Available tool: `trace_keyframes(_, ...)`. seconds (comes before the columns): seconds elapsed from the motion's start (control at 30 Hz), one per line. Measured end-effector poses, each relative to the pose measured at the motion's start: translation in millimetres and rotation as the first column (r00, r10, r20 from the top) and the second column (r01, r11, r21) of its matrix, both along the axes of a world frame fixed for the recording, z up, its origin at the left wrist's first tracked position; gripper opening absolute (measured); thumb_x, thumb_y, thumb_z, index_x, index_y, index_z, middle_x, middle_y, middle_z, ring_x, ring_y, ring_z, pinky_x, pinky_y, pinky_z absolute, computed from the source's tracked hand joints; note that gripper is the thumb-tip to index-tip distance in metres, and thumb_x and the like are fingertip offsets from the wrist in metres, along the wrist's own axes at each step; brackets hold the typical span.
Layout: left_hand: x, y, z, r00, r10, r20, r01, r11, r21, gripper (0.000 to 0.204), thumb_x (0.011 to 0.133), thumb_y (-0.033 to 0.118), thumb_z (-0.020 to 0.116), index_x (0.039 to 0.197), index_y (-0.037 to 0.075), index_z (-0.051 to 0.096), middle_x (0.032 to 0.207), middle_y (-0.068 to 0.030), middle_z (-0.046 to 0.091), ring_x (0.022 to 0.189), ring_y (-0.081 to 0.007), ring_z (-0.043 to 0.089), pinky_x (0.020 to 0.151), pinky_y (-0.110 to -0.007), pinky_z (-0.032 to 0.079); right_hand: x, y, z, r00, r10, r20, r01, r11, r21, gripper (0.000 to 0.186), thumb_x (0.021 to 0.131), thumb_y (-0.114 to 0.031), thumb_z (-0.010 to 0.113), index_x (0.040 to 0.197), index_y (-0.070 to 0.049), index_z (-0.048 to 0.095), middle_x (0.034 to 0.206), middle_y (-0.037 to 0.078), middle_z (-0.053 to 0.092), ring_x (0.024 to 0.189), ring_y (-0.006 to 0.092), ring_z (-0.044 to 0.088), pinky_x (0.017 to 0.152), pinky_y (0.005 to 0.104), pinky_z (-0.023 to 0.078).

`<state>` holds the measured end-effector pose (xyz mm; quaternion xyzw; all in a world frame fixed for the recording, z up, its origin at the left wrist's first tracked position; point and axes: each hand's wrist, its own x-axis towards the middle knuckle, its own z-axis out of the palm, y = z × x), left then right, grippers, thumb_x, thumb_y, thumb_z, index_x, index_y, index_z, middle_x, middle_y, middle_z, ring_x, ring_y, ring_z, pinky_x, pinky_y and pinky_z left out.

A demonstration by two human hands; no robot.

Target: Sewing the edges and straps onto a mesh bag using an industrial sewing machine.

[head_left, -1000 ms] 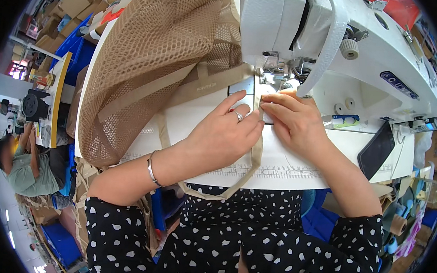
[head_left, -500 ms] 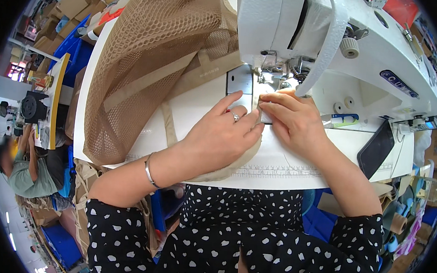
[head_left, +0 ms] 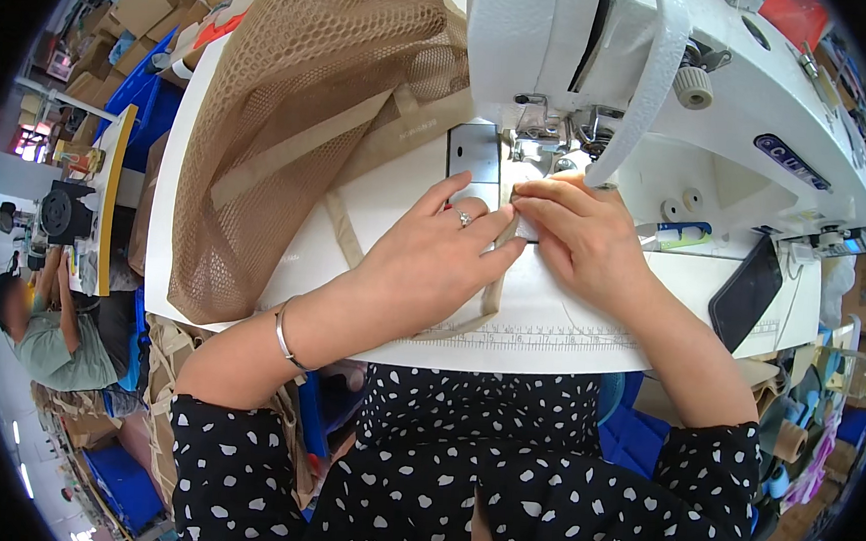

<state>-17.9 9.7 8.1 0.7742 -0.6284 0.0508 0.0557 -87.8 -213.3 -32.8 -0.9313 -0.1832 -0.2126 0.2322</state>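
Note:
A narrow beige fabric strip (head_left: 492,300) runs under my hands toward the presser foot (head_left: 542,150) of a white sewing machine (head_left: 721,100). My right hand (head_left: 590,231) pinches the strip's edge just in front of the foot. My left hand (head_left: 432,251) lies beside it, with thumb and middle fingers closed on the strip and the index finger stretched over the metal plate (head_left: 474,154). The strip's loose end curves below my left hand. A tan mesh bag (head_left: 261,171) with beige bands spreads over the table's left side. The needle tip is hard to make out.
On the right of the white table (head_left: 567,343) lie a black phone (head_left: 746,294), thread snips (head_left: 681,236) and two small white bobbins (head_left: 682,206). A printed ruler crosses the front edge. A co-worker (head_left: 62,332) sits far left, near blue bins and cartons.
My left hand has shifted slightly, its thumb now farther along the strip. The strip's hanging part, seen broad before, now shows as a narrow curve. My right hand stays almost in place.

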Motion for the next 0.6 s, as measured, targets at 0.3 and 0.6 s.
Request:
trace_keyframes(0.3,-1.3,-0.8,-1.9,0.993,-0.026,-0.115,0.021,0.999,-0.040,0.032,0.089,0.011,0.063,0.120,0.009,0.070,0.127,-0.0089,0.066,0.117,-0.0241,0.062,0.115,-0.047,0.041,-1.8,-0.5,2.9,0.998,-0.011,-0.057,0.009,0.999,-0.040,0.032,0.082,-0.002,0.069,0.113,-0.008,0.073,0.122,0.002,0.072,0.114,0.0246,0.066,0.090,0.0393,0.050)
trace_keyframes(0.6,-1.3,0.2,-3.1,0.977,-0.006,-0.213,-0.008,0.998,-0.063,0.033,0.093,0.018,0.065,0.124,0.007,0.066,0.133,-0.0140,0.062,0.121,-0.0293,0.059,0.103,-0.044,0.047,-1.4,0.5,1.7,0.999,-0.015,-0.043,0.014,1.000,-0.022,0.033,0.082,-0.002,0.067,0.113,-0.009,0.074,0.123,0.002,0.072,0.112,0.0250,0.066,0.090,0.0394,0.050)
